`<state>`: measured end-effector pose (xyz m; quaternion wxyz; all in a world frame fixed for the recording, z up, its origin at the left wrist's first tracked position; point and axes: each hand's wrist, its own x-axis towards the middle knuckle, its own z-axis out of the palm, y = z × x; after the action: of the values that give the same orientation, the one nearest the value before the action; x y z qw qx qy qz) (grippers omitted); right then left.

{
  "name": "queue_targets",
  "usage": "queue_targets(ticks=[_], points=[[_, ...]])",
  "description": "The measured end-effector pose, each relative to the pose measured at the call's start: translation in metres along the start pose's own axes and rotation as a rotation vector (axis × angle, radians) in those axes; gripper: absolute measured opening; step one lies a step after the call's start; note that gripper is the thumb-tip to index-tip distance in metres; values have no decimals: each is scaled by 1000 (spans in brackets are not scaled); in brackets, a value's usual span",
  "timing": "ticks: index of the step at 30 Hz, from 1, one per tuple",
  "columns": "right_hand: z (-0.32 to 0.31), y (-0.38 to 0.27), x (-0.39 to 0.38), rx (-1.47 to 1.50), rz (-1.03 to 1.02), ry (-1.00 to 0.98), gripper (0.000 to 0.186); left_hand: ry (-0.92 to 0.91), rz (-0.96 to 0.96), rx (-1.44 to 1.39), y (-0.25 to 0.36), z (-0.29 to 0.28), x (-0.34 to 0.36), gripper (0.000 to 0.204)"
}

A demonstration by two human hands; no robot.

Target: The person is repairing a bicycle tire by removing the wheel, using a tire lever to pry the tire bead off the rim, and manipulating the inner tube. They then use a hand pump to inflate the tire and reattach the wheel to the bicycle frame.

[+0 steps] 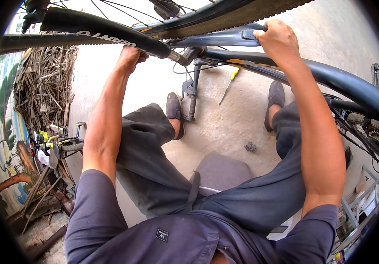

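An upturned bicycle stands before me, its black fork leg (106, 33) slanting across the top under the front wheel's tyre (224, 20). My right hand (281, 43) is closed on the end of a long dark blue-grey mudguard (220, 38), which runs left below the tyre toward the fork crown. Beside the lower edge of the fork leg, my left hand (131, 58) has its fingers curled; the fork partly hides them and whatever they hold. The dark frame tube (330, 79) passes close under my right wrist. A handlebar grip (192, 108) with a brake lever points down between my feet.
A yellow-handled screwdriver (232, 80) lies on the concrete floor (229, 119). Near my right foot is a small dark tangled clump (250, 146). Bundled sticks (44, 83) and another handlebar (68, 145) stand at left. More bicycle parts (365, 123) and a metal rack (361, 207) crowd the right.
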<state>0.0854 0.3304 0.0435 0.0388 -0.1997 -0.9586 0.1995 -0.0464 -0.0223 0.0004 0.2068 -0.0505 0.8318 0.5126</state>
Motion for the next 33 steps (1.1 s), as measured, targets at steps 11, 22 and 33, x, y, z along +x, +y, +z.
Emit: queue_targets(ticks=[11,22,33], points=[[-4,-4,-1,-37,-18,33,30,-14,69,-36,-5,-1,11,14],[-9,-7,0,-36,-11,-2,30,-77,-11,18,-1,-4,5,19],[-9,-8,-2,-23,-39,39,32,26,-147,92,-2,3,-15,11]])
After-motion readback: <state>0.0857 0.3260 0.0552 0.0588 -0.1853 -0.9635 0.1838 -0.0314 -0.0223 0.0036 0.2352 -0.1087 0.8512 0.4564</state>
